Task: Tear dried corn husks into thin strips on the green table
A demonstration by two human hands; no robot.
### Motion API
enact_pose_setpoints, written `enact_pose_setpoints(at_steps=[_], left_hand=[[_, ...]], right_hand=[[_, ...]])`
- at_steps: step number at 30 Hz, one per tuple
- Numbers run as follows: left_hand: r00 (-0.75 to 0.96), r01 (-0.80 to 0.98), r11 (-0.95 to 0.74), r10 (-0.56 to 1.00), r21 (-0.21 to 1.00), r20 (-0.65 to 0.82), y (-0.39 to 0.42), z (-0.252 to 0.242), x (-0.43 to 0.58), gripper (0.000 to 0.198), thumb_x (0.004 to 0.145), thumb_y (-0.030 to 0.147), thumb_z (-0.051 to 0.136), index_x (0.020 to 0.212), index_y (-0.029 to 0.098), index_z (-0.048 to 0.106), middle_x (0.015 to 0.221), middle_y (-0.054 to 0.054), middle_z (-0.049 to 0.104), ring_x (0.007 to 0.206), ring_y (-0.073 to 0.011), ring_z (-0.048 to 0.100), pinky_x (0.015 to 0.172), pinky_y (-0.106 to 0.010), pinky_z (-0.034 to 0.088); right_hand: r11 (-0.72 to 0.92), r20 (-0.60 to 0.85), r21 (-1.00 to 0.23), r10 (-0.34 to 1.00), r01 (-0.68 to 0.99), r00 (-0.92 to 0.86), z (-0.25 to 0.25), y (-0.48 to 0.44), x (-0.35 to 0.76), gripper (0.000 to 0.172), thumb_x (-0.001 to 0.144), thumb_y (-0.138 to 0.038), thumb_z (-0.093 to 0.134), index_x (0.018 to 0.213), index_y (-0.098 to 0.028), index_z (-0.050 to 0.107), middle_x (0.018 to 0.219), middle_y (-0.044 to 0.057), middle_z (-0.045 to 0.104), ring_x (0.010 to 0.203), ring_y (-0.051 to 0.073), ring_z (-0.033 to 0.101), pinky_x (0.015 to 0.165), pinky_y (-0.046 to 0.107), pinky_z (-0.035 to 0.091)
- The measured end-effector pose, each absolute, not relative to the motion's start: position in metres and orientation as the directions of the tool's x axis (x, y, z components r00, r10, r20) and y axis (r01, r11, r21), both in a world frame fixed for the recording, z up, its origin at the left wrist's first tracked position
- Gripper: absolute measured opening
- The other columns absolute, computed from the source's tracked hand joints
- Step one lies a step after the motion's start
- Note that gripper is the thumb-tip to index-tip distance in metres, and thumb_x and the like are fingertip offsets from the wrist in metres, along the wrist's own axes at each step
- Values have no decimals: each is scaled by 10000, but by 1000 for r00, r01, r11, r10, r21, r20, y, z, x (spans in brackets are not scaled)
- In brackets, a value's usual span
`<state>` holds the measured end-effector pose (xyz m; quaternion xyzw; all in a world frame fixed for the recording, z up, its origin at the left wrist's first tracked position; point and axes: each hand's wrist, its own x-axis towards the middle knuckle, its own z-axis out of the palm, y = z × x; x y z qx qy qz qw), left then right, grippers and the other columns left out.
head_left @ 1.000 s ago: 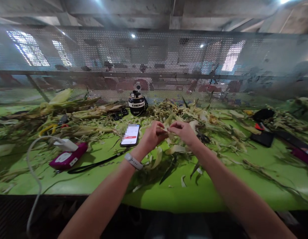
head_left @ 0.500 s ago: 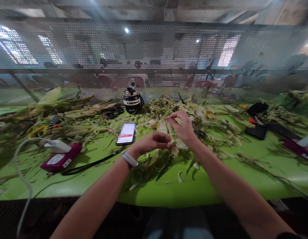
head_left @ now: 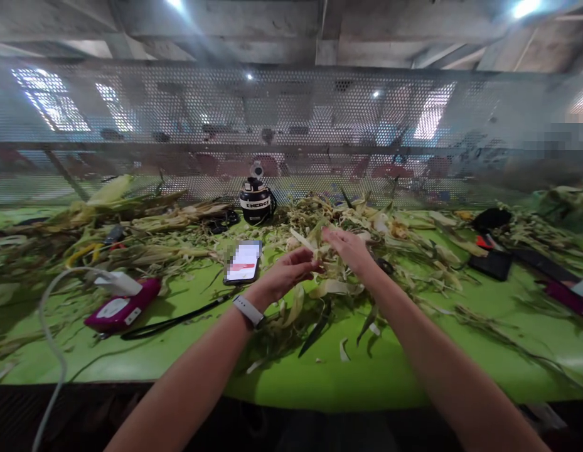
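Note:
My left hand (head_left: 291, 271), with a pale watch band at its wrist, has its fingers bent toward the thumb. A pale strip of corn husk (head_left: 300, 238) rises from its fingertips, which look closed on it. Just to the right, my right hand (head_left: 348, 248) is raised with its fingers stretched forward and left, slightly blurred. I see nothing held in it; green husk leaves lie beside its fingertips. Below the hands, a curled pale husk piece (head_left: 336, 289) and dark green leaf pieces (head_left: 315, 333) lie on the green table (head_left: 376, 376).
A phone (head_left: 243, 262) lies left of my hands, near a black "ENERGY" jar (head_left: 256, 204). Farther left is a magenta power bank (head_left: 124, 307) with a white plug and cable. Husk heaps (head_left: 150, 220) line the back before a perforated screen (head_left: 291, 113). A black box-like item (head_left: 491, 265) lies right.
My hands have shifted apart slightly, and my right fingers have straightened. The curled husk piece that hung under my left fingers now lies lower on the table. The view has tilted up.

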<state>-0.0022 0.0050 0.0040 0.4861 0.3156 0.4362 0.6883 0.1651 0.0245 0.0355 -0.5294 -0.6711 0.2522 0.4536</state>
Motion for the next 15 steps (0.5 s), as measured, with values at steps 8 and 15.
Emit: enact_pose_setpoints(at_steps=[8, 15], left_hand=[[434, -277, 133, 901, 952, 1, 8, 1, -4, 336, 621, 299, 779, 916, 186, 665, 955, -45, 702, 648, -77, 604, 553, -180, 385], [428, -251, 127, 904, 960, -8, 8, -4, -1, 274, 583, 284, 813, 755, 119, 677, 736, -34, 694, 626, -83, 599, 565, -193, 399]], right_hand=[[397, 357, -818, 918, 417, -174, 30, 25, 161, 396, 705, -560, 608, 629, -174, 559, 535, -32, 507, 500, 100, 406, 487, 237, 313], [448, 515, -692, 856, 566, -49, 25, 25, 158, 350, 801, -493, 533, 621, -193, 511, 562, -17, 496, 542, 126, 447, 543, 254, 342]])
